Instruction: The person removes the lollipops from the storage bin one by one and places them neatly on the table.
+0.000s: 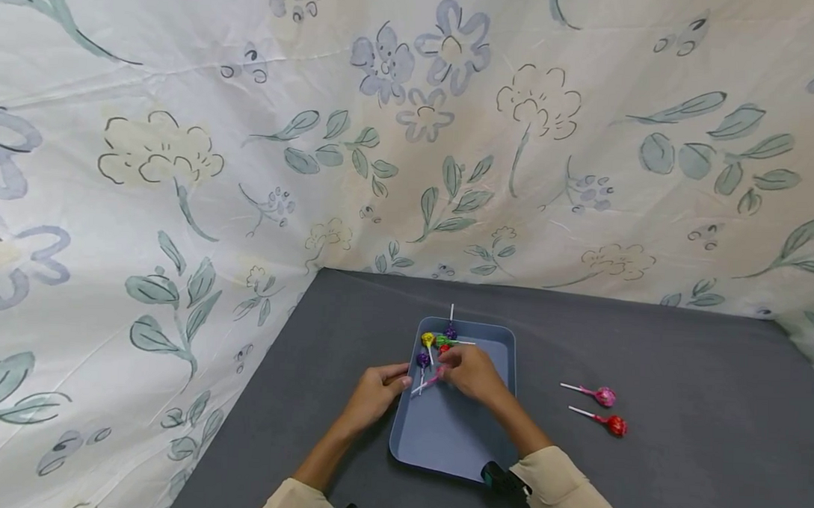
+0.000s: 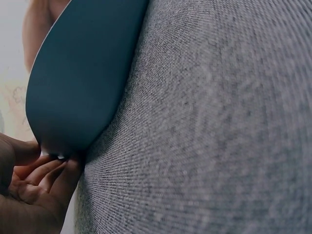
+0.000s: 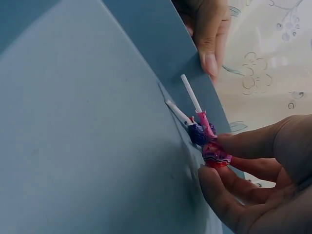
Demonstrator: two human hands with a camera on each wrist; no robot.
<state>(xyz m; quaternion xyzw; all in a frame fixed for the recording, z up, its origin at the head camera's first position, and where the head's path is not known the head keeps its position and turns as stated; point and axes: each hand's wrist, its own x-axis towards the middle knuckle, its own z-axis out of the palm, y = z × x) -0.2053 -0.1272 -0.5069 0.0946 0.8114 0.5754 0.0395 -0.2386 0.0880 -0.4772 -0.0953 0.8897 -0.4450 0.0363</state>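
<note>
- Head view: dark grey cloth-covered table; fine woven texture per L wrist cam.
- Room: white fabric backdrop w/ blue, cream & green floral print, hung at back & L side, lightly wrinkled.
- Blue-grey rounded rectangular plastic tray rests on table.
- L hand: thumb & fingers grip tray's L edge.
- R hand: fingertips pinch head of pink-wrapped ball lollipop, white stick, in tray nr L wall.
- Tray's far half: yellow lollipop, green lollipop, red lollipop, two purple lollipops; one purple's stick crosses far rim.
- Table, R of tray, well apart: two foil-wrapped lollipops, pink & red, side by side.
</note>
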